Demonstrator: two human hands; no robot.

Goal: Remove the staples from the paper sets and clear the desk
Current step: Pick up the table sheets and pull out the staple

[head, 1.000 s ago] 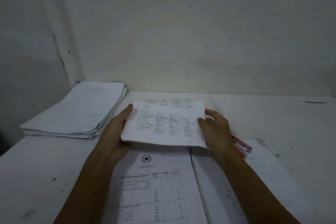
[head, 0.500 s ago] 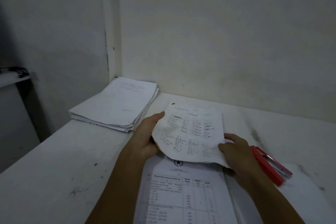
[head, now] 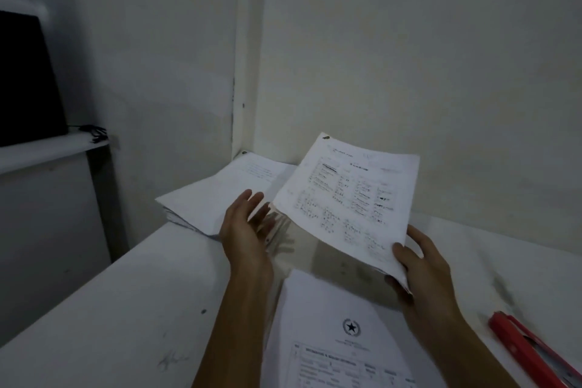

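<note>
My right hand (head: 422,271) grips the near right corner of a paper set (head: 349,201) printed with tables, held up above the white desk (head: 110,309) and tilted toward the back left. A dark mark sits at its far top corner. My left hand (head: 248,230) is beside the set's left edge, palm turned inward with straight fingers, holding nothing. A stack of papers (head: 220,195) lies in the back left corner of the desk. Another paper set (head: 333,337) with a star emblem lies in front of me. A red staple tool (head: 529,353) lies at the right.
Walls meet in a corner right behind the paper stack. A white shelf (head: 47,148) off the desk's left side carries a dark box (head: 25,79) and a small black item. The desk's left edge runs diagonally at the lower left.
The paper set has risen and moved toward the back-left stack. My left hand let go of its left edge and opened. The view swung left, showing the shelf.
</note>
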